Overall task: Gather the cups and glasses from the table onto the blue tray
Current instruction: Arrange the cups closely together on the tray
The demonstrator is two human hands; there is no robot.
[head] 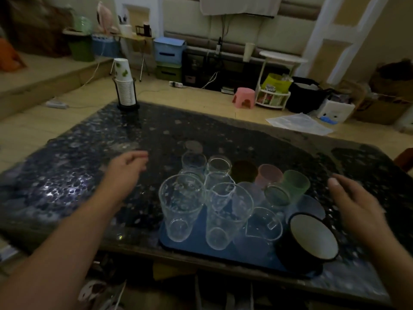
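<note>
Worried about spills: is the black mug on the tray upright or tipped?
Upright. The black mug stands on the blue tray, its white inside showing from above.

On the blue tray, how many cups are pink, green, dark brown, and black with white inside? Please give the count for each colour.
pink cup: 1
green cup: 1
dark brown cup: 1
black cup, white inside: 1
Total: 4

Clear glasses (181, 206), glossy table (67, 175)
</note>
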